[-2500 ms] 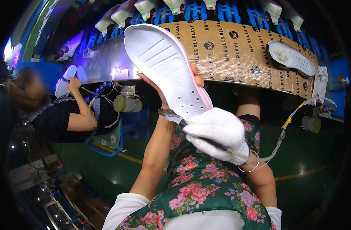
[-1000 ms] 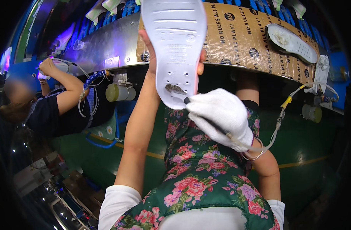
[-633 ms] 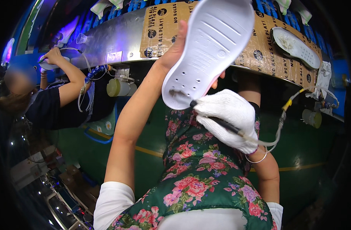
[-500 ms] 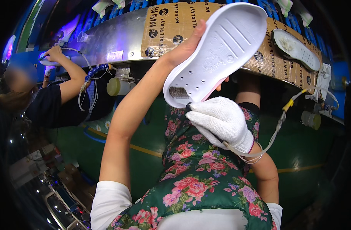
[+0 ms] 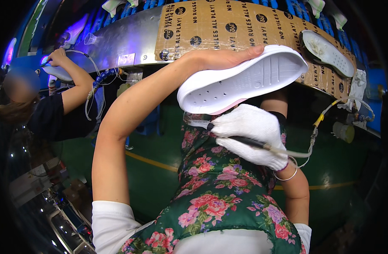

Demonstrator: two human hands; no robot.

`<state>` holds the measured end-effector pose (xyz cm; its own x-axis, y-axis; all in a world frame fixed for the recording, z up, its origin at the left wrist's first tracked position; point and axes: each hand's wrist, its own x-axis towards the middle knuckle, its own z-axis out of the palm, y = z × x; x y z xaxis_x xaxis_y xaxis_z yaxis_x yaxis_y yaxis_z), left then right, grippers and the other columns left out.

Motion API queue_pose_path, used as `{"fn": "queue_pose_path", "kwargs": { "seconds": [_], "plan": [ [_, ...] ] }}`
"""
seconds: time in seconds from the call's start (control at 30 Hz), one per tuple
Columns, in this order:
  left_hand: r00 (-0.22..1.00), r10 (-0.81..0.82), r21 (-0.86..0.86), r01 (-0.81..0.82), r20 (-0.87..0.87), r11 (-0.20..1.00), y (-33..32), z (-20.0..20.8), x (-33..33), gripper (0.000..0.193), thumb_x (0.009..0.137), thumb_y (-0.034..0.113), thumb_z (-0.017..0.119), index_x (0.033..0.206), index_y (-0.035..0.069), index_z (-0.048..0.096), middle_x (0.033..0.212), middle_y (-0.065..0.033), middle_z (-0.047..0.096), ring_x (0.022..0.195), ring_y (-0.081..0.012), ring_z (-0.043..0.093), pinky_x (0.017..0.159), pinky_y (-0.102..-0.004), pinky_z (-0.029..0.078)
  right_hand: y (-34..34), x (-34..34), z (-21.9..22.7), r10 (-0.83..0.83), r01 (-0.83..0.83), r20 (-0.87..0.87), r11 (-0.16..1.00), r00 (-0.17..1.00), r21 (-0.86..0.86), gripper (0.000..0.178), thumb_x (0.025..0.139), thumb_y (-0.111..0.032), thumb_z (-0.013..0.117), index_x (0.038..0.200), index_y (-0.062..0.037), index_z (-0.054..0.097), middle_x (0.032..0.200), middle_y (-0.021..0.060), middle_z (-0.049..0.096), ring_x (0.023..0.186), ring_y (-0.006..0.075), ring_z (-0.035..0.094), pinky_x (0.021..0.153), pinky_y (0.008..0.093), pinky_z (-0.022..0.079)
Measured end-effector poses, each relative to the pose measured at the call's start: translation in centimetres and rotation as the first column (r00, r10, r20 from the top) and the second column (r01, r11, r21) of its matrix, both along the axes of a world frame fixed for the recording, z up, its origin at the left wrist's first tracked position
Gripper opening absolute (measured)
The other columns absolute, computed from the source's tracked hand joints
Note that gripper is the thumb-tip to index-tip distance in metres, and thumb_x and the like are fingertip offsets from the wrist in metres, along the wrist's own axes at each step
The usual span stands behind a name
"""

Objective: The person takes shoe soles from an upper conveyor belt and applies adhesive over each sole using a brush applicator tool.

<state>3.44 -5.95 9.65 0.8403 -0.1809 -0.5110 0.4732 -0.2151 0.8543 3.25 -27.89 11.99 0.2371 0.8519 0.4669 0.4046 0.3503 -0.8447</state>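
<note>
My bare left hand (image 5: 228,58) is closed on the far edge of a white shoe sole (image 5: 249,80), its thumb along the rim. The sole is tilted, its ridged, hole-dotted inside partly showing, with a pink patch on the near sidewall. My right hand (image 5: 254,127), in a white knitted glove, grips a thin dark-handled brush (image 5: 247,141). Its pale bristle tip is by the sole's lower left end, just under the sidewall; whether it touches cannot be made out. A translucent hose (image 5: 304,154) runs from the brush handle past my wrist.
Brown cardboard (image 5: 211,31) covers part of a metal bench (image 5: 139,40). Another white sole (image 5: 327,53) lies there at the right, near a crumpled white cloth (image 5: 358,86). A blue roller conveyor (image 5: 297,10) runs behind. At the left, a co-worker's hand (image 5: 58,57) works on a white sole.
My left hand has lowered the sole and tipped it so its near sidewall shows. The brush has moved from the inside of the sole's end to beneath its outer edge.
</note>
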Motion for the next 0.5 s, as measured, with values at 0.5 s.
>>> {"fn": "queue_pose_path", "kwargs": {
  "seconds": [0.5],
  "plan": [
    [0.979, -0.200, 0.291, 0.184, 0.025, 0.939, -0.8, 1.5, 1.3, 0.119, 0.079, 0.097, 0.029, 0.148, 0.002, 0.051, 0.153, -0.0301, 0.042, 0.145, -0.0429, 0.039, 0.117, -0.0488, 0.037, -0.1, 0.4, 0.2, -0.061, 0.058, 0.199, 0.998, 0.978, 0.021, 0.026, 0.077, -0.003, 0.080, 0.102, -0.0065, 0.075, 0.097, 0.0095, 0.074, 0.085, 0.0291, 0.072, 0.075, 0.0381, 0.057]
  ]
}}
